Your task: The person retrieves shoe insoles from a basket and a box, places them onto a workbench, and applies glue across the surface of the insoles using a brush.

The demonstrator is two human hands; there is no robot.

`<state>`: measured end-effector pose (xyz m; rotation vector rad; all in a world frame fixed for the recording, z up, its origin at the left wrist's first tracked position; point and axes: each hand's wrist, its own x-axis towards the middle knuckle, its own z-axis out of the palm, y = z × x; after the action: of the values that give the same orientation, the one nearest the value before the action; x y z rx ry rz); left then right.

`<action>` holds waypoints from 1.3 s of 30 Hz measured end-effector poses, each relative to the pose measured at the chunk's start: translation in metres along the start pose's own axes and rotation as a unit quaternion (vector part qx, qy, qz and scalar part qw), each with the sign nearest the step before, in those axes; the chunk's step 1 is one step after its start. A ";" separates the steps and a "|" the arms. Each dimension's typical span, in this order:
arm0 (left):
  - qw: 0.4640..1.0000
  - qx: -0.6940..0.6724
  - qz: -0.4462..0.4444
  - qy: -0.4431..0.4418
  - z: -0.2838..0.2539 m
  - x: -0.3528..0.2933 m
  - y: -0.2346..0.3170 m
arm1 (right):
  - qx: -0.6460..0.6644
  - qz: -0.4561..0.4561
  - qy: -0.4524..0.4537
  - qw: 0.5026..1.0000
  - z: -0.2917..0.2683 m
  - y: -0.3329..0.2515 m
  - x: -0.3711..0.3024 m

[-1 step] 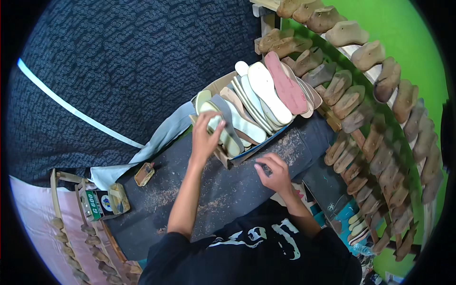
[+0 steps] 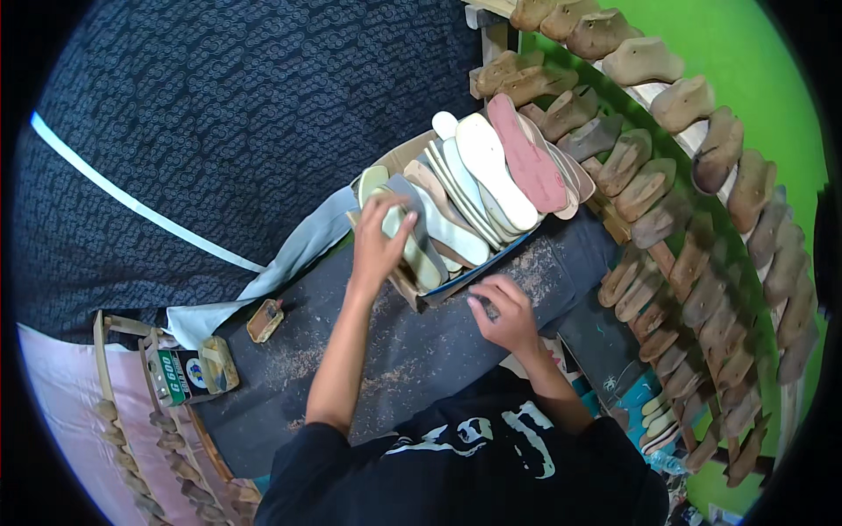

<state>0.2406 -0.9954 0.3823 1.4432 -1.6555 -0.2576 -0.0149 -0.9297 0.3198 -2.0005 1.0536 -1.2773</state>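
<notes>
The left hand (image 2: 379, 250) rests its fingers on the insoles (image 2: 438, 230) standing upright in a cardboard box (image 2: 405, 285). The right hand (image 2: 502, 311), just right of the box's near corner, pinches a small dark tool (image 2: 488, 309) over the dusty dark worktop (image 2: 412, 351); wooden shoe lasts (image 2: 693, 228) curve beyond it.

The dark worktop (image 2: 395, 359) lies open between the two forearms, dusted with shavings, and a hand could sweep there freely. To the left, a small wooden block (image 2: 265, 320) and a tin (image 2: 187, 373) stand near the edge, with bare worktop between them and the left hand (image 2: 379, 250). Far of the hands, the box (image 2: 412, 289) packed with upright insoles (image 2: 491, 175) blocks the way (its near wall touches the left hand). The right hand (image 2: 502, 314) sits just beside the box's near corner. On the right, the curved rack of wooden lasts (image 2: 667, 210) closes that side, leaving only a narrow strip of worktop beside the box.
</notes>
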 end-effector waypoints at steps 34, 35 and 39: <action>0.960 -0.258 -0.101 -0.030 -0.104 0.067 -0.003 | 0.105 0.059 -0.057 0.991 0.037 0.010 0.116; 0.961 -0.255 -0.107 -0.022 -0.109 0.053 -0.001 | 0.217 0.163 -0.117 0.955 0.038 0.002 0.113; 0.955 -0.230 -0.154 0.107 -0.132 -0.016 -0.007 | 0.299 0.170 -0.203 0.917 0.056 -0.030 0.084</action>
<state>0.3397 -0.9330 0.4465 1.3061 -1.0986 -0.5987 0.0668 -0.9818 0.3614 -1.4411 0.6604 -0.8132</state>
